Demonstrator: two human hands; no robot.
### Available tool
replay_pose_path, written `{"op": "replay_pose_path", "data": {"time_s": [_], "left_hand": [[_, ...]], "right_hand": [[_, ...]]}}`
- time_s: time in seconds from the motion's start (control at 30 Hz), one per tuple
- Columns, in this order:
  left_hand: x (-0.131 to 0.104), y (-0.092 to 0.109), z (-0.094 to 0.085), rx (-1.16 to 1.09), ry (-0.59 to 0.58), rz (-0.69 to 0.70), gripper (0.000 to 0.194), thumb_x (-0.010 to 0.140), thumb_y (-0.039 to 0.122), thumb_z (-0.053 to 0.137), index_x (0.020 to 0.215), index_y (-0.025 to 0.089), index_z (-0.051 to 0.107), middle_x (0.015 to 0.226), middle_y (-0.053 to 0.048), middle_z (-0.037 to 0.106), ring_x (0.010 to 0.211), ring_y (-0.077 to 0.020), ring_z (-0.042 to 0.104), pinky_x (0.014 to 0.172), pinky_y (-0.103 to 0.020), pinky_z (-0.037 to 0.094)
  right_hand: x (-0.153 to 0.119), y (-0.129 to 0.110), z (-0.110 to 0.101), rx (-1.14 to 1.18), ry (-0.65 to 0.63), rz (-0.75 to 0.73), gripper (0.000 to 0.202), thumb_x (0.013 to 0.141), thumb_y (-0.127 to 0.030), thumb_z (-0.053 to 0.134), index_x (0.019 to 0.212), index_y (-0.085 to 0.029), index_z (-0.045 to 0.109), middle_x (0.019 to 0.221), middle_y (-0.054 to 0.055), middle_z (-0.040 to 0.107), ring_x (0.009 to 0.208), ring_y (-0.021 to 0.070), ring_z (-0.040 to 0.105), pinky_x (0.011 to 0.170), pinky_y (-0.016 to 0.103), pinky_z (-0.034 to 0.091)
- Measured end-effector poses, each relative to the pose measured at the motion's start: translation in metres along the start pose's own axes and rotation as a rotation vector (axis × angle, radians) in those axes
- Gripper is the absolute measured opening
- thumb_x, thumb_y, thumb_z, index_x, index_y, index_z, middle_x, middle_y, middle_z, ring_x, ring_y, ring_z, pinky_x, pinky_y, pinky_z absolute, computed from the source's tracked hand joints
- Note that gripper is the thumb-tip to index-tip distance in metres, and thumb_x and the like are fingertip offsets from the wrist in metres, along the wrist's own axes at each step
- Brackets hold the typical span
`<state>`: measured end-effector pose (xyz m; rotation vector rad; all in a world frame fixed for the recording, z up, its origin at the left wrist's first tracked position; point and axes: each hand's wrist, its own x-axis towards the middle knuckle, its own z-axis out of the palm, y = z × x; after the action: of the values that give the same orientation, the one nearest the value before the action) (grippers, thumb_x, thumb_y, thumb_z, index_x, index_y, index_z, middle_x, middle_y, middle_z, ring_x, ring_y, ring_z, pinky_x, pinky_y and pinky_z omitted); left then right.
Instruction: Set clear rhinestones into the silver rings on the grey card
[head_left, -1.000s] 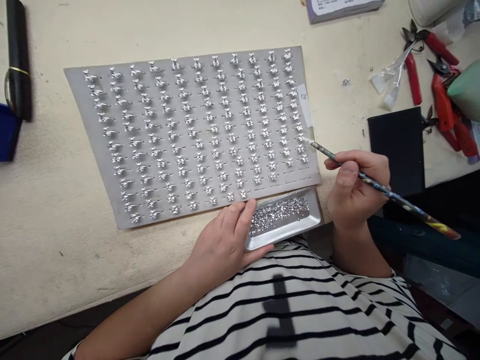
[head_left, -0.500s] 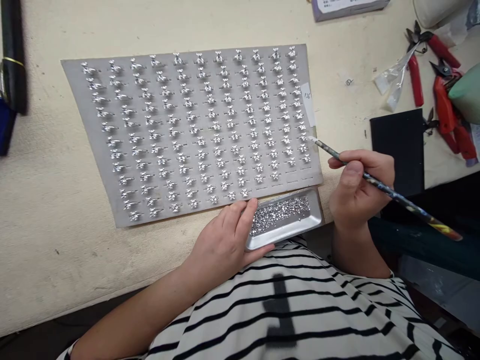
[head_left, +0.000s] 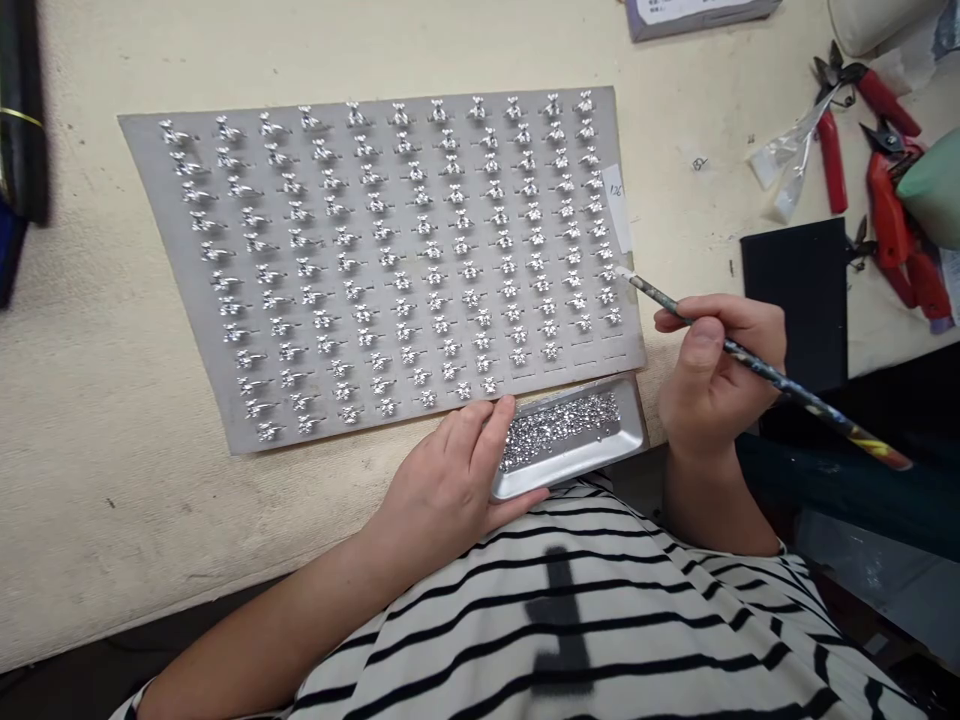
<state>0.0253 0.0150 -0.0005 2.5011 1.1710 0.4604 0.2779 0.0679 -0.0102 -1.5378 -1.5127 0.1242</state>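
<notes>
My right hand [head_left: 720, 370] pinches a dark patterned pencil-like stick [head_left: 795, 392] with a pale tip. That tip is at a ring [head_left: 608, 272] in the rightmost column of a grey board [head_left: 176, 240]; whether it touches cannot be made out. Many silver rings stand in rows in slits on the board, and a few slits at the lower right hold none. My left hand [head_left: 450, 470] grips the left end of a small metal tray [head_left: 570, 472], thumb below and fingers over its rim. Small sparkling stones [head_left: 559, 425] lie spread in the tray, just below the board's edge.
Red-handled pliers [head_left: 830, 150] and a second red pair [head_left: 892, 220] lie at the right, near a clear plastic bag [head_left: 787, 175] and a black flat block [head_left: 795, 300]. A purple-edged box [head_left: 697, 18] sits at the top; a black object [head_left: 22, 120] is at the far left.
The stick's tip has shifted very slightly up, and its rear end has swung a little left and up. My left hand and the tray have stayed in place.
</notes>
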Motion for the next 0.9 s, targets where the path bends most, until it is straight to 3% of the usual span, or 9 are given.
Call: {"op": "replay_pose_path", "data": {"time_s": [0.37,0.5,0.6,0.7,0.9], "left_hand": [[0.0,0.0,0.0,-0.006,-0.001,-0.004,0.072,0.096,0.057,0.057,0.136,-0.001,0.045,0.114,-0.023,0.064,0.102,-0.0289,0.067,0.078,-0.038,0.063],[0.0,0.0,0.0,-0.01,-0.013,-0.011,0.073,0.096,0.058,0.058,0.14,0.003,0.041,0.115,-0.022,0.064,0.105,-0.0301,0.067,0.078,-0.04,0.063],[-0.001,-0.001,0.001,-0.015,-0.013,-0.013,0.074,0.095,0.057,0.06,0.141,0.002,0.04,0.116,-0.022,0.064,0.108,-0.0307,0.067,0.08,-0.04,0.062],[-0.002,-0.001,0.002,-0.028,-0.015,-0.023,0.077,0.094,0.057,0.061,0.145,0.005,0.036,0.117,-0.022,0.063,0.108,-0.0309,0.067,0.08,-0.04,0.062],[-0.002,-0.001,0.002,-0.037,-0.017,-0.03,0.077,0.094,0.057,0.061,0.145,0.006,0.036,0.118,-0.022,0.063,0.106,-0.0306,0.067,0.079,-0.04,0.062]], "right_hand": [[0.001,-0.002,0.0,0.036,-0.007,-0.035,0.017,0.097,-0.029,0.05,0.098,-0.024,0.066,0.083,-0.003,0.065,0.073,0.0094,0.068,0.069,0.031,0.053],[0.002,-0.001,-0.001,0.076,0.13,-0.079,0.021,0.094,-0.031,0.049,0.086,-0.023,0.067,0.072,-0.004,0.062,0.062,0.0103,0.062,0.062,0.034,0.046],[-0.001,0.005,-0.008,0.234,0.215,-0.248,0.024,0.09,-0.032,0.045,0.073,-0.023,0.06,0.053,-0.006,0.046,0.045,0.0091,0.047,0.057,0.035,0.033],[-0.01,0.009,-0.017,0.308,0.13,-0.341,0.024,0.085,-0.029,0.042,0.064,-0.023,0.052,0.044,-0.007,0.036,0.037,0.0077,0.033,0.057,0.035,0.026],[-0.024,0.011,-0.021,0.325,0.061,-0.301,0.022,0.082,-0.028,0.044,0.061,-0.023,0.05,0.043,-0.007,0.041,0.036,0.0081,0.031,0.058,0.036,0.023]]}}
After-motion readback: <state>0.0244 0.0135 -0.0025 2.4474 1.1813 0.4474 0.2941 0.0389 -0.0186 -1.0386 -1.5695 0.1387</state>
